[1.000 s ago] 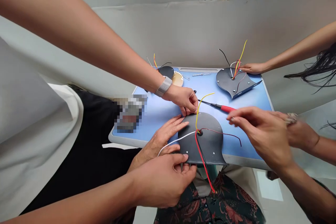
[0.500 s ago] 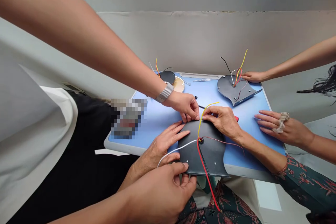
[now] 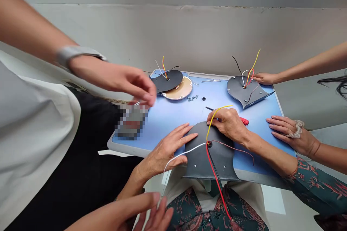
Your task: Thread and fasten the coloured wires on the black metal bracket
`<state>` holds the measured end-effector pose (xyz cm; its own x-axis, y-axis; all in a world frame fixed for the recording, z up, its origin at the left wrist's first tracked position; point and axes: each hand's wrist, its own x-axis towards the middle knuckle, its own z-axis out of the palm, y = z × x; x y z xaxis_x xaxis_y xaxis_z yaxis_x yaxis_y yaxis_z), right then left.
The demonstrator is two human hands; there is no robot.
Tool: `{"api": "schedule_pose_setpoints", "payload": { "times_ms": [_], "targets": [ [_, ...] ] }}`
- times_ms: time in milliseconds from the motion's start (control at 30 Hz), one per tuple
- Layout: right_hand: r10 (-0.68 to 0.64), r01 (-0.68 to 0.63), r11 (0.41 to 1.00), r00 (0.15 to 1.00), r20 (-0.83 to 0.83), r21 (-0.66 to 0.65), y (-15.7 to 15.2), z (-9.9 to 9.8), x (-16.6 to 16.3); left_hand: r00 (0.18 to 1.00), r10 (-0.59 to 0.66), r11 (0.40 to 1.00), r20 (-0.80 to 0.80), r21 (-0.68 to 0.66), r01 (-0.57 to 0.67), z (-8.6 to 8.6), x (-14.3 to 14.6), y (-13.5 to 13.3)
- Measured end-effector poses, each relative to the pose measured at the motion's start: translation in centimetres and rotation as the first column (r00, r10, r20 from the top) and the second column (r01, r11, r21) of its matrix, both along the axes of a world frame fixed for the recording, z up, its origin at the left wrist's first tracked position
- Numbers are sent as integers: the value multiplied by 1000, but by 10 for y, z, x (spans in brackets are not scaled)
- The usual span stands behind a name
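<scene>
A dark, round-topped panel [image 3: 197, 160] lies at the table's front edge. Yellow [image 3: 208, 130], white [image 3: 181, 151], red [image 3: 215, 175], black and thin brownish-red wires come out of its central hole. My left hand [image 3: 169, 148] rests along the panel's left side, fingers spread, index fingertip on top. At the top edge, my right hand [image 3: 230, 122] has its fingertips pinched together; whatever is between them is hidden. Beyond that hand lies a red-handled screwdriver [image 3: 244, 121], partly covered. A co-worker's blurred hands [image 3: 116, 81] are at the left, apart from the panel.
On the blue table [image 3: 162, 124], loose screws [image 3: 192, 98] and a black ring [image 3: 204, 98] lie behind my hands. Farther back are a cream disc [image 3: 183, 88] under a dark panel [image 3: 169, 79], and another wired panel [image 3: 244, 94] touched by a second person's hand [image 3: 261, 78].
The watch-wearing co-worker's hands have left the panel, one back to the upper left, the other to the lower left. My hands stay at the panel.
</scene>
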<state>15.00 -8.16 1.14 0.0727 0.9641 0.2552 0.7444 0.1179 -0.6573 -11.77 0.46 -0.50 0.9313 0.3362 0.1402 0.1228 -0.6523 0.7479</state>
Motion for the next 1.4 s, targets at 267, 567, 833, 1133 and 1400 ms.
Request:
{"api": "schedule_pose_setpoints", "payload": {
  "times_ms": [267,567,833,1133,1400],
  "targets": [
    [105,-81,988,978,182,-134,10,13,4,977,-211,960,-39,181,214,-3,11,9],
    [225,-163,964,923,312,-212,19,27,2,949,-315,939,-28,-157,307,18,15,36],
    [123,-103,982,984,125,-155,15,19,5,977,99,966,188,-255,-49,16,81,27],
    [73,-75,994,997,-30,-76,10,8,10,943,80,997,322,-38,-72,0,96,25],
    [106,-105,993,994,-7,53,5,0,12,934,22,983,357,161,-84,-6,98,22]
  ]
}}
